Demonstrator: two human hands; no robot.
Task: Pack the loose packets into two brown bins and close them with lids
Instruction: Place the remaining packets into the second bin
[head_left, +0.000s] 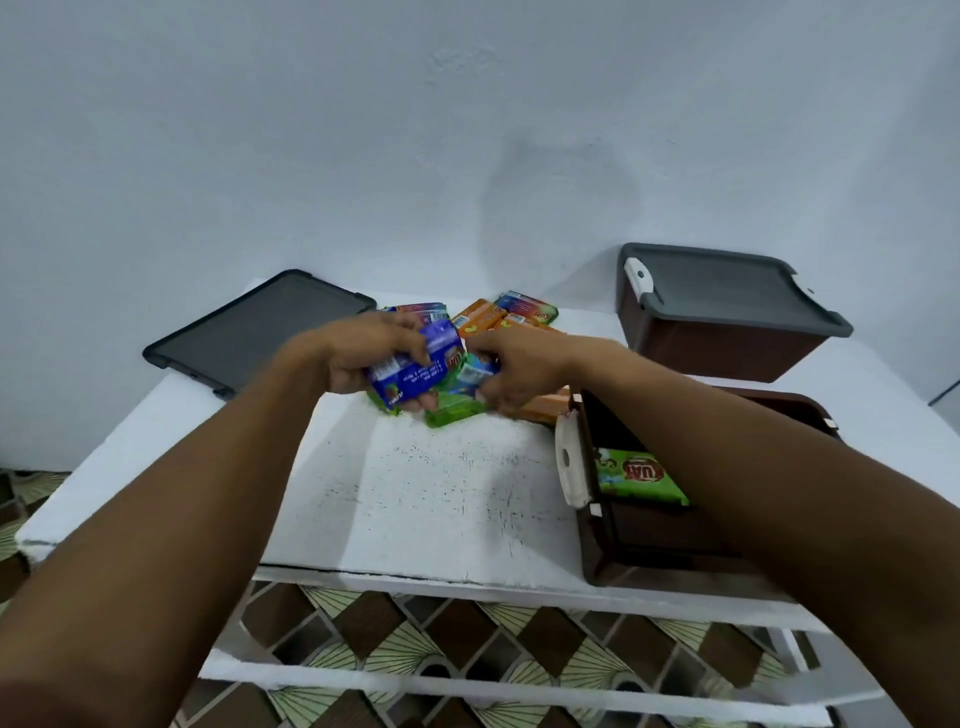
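My left hand (363, 358) grips a blue packet (415, 369) lifted just above the pile in the middle of the white table (415, 499). My right hand (519, 374) is closed on a green and blue packet (470, 374) right beside it. More loose packets lie around: a green one (454, 410) under the hands, orange ones (478, 314) and a blue-green one (527, 306) behind. At the right stands an open brown bin (597, 519) with a green packet (641, 475) inside, partly hidden by my right forearm. Its grey lid (260, 327) lies at the back left.
A second brown bin (727, 353) closed with a grey lid (727, 291) stands at the back right against the white wall. The table's front edge shows lower white slats and a patterned tiled floor (467, 639) below.
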